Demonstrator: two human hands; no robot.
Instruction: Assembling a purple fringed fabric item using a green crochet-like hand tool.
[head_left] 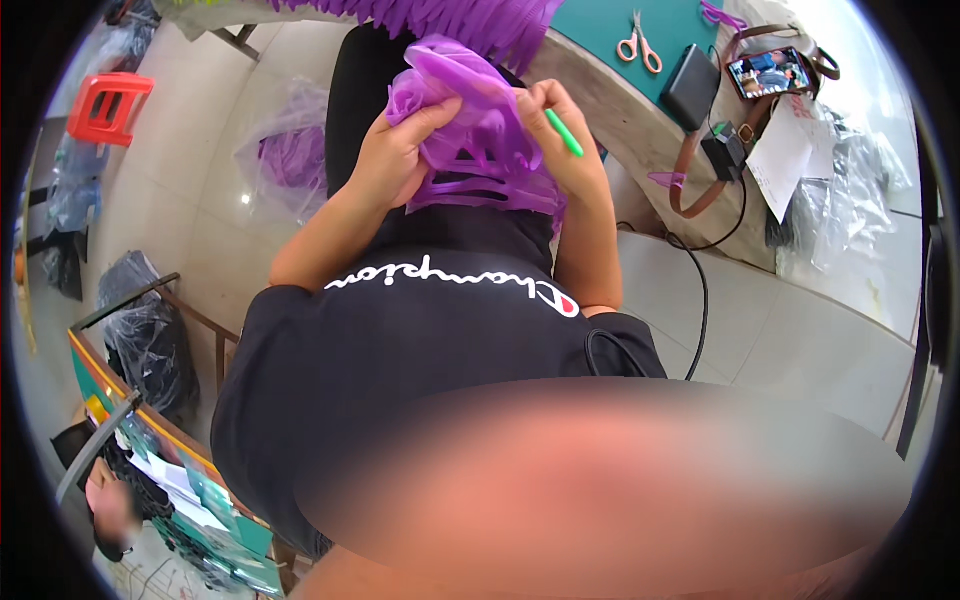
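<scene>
Above my lap, both hands hold up a sheer purple piece (470, 110) with bunched folds and long slots low down. My left hand (397, 155) is closed on its left side, thumb lying over the gathered material. At the piece's right edge, my right hand (562, 140) is closed with its fingertips pinched together. A slim bright green stick-like tool (564, 133) sticks out of this hand toward me. Its other end is hidden by the fingers, so its exact kind cannot be told. The lower end of the purple piece rests against my dark clothing.
Many purple strips (470, 25) hang over the table edge ahead. On the green tabletop (590, 25) lie pink-handled scissors (640, 45), a black power bank (690, 87) and a phone (768, 73). A black cable (706, 300) runs down right. A red stool (110, 108) stands left.
</scene>
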